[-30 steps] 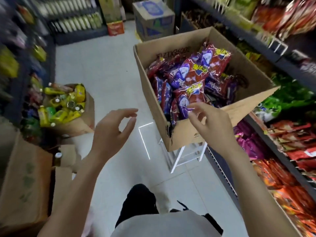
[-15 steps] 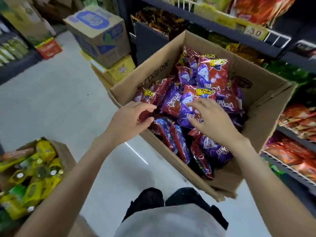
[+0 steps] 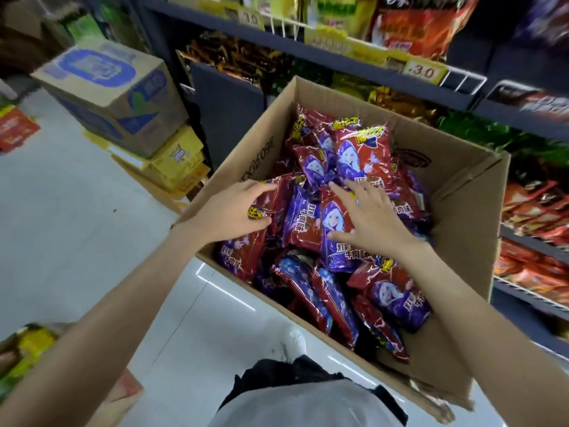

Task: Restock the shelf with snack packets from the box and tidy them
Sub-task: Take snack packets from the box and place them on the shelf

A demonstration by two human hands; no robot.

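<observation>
Both hands have sunk among the box's (image 3: 455,229) snack packets (image 3: 363,155), left hand (image 3: 229,215) gripping one, right hand (image 3: 371,221) spread flat.

A sealed brown cardboard carton with blue print (image 3: 114,87) sits at ten o'clock atop a flat yellow carton (image 3: 181,158). At eight o'clock, an open box of yellow-green bottles (image 3: 27,349) rests on the pale tiled floor (image 3: 77,226).

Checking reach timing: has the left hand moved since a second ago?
Yes. The left hand has crossed the near-left rim of the cardboard box from over the floor and now grips a snack packet inside.
</observation>
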